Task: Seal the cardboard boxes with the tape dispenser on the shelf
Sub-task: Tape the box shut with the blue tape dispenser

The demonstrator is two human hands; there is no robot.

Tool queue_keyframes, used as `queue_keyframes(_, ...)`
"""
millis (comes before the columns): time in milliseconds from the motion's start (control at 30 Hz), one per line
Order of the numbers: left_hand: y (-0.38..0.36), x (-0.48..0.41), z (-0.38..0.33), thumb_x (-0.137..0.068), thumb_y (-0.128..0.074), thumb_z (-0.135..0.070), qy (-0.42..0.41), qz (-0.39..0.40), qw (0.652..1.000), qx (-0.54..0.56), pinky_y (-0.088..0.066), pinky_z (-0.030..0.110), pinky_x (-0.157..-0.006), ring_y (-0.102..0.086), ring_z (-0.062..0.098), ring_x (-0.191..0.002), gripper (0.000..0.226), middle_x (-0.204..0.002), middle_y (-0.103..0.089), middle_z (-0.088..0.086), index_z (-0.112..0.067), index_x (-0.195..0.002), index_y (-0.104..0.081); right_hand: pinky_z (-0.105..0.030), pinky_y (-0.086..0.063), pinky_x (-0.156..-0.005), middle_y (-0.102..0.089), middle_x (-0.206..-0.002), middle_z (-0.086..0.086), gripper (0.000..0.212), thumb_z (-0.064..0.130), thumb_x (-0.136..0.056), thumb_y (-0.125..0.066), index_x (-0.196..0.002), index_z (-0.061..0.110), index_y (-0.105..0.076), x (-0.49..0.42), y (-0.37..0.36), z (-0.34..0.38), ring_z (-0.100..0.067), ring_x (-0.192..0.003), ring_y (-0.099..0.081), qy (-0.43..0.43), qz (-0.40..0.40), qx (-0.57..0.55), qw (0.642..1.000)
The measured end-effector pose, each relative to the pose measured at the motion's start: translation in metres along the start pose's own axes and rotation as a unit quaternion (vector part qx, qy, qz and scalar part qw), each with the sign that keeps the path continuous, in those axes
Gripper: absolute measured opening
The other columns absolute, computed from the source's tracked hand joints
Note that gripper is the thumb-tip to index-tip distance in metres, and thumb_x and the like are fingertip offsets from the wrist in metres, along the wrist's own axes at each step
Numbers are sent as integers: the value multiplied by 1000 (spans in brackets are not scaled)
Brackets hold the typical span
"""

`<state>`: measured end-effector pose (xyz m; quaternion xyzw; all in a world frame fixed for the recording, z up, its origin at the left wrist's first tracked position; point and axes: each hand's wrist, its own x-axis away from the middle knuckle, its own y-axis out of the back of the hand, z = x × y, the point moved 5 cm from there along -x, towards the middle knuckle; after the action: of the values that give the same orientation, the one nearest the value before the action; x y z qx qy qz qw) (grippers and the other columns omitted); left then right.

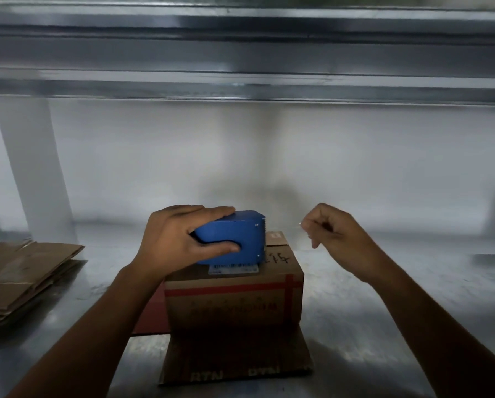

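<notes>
The metal shelf (384, 282) leaves us bare room at 3 o'clock of the cardboard box (235, 305). Flattened cardboard (25, 271) crowds 9 o'clock, and an upright post (31, 168) stands at 10. The box sits mid-shelf on a flat cardboard sheet (235, 357). On its top our left hand (166, 242) grasps the blue tape dispenser (232, 234), cutter facing 3 o'clock. Our right hand (335, 234) hovers there, pinching what looks like a clear tape end (300, 224), barely visible. We judge we are drawing out tape. Next it must reach past the box's 3 o'clock edge and be pressed down along the seam.
</notes>
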<state>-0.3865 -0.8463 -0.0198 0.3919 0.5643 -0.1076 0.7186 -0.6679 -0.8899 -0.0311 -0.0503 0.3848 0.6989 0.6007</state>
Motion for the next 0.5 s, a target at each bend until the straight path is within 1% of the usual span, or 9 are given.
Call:
queue_keyframes(67,4,-1,4,-77,-73,-67,15,-12,1000,-9,-58,29,-64,-60,4,-69,59,-86,-75,-8,-22,-117,-77,-26,-52,-70,-61,-71,3,15,15,-103,-57,-89,11,-62,-2,-9,-2,-12,-69,-60,-6,-8,-29,1000)
queue_keyframes(133,11,-2,10,-77,-71,-69,30,-15,999,-8,-58,31,-66,-66,9,-71,60,-90,-77,-7,-24,-117,-76,-27,-53,-71,-59,-71,1,16,15,-104,-55,-92,9,-63,-3,-16,-3,-15,-69,-60,-21,-6,-73,997)
queue_keyframes(233,18,-2,17,-77,-69,-72,51,0,999,-13,-58,32,-68,-67,9,-73,60,-94,-77,-9,-28,-117,-76,-27,-53,-67,-55,-67,-3,16,10,-102,-55,-93,3,-65,-2,-28,-6,-17,-65,-53,-55,1,-147,988)
queue_keyframes(333,15,0,20,-74,-68,-74,74,38,997,8,-60,36,-70,-70,10,-75,61,-97,-77,-12,-32,-118,-75,-29,-52,-62,-52,-64,-7,14,5,-99,-57,-91,-2,-66,-3,-34,-9,-19,-59,-49,-100,-14,-201,974)
queue_keyframes(400,12,1,19,-72,-67,-74,84,51,995,19,-59,36,-70,-69,10,-75,61,-95,-76,-14,-34,-117,-75,-30,-52,-60,-51,-64,-6,13,4,-98,-58,-89,-1,-66,-3,-34,-12,-19,-56,-50,-133,-19,-214,967)
queue_keyframes(500,9,2,16,-72,-68,-73,80,56,995,18,-57,31,-70,-66,7,-74,60,-93,-74,-17,-33,-117,-76,-31,-51,-58,-50,-66,-5,12,2,-96,-59,-87,-1,-66,-3,-35,-17,-18,-54,-49,-178,-10,-222,959)
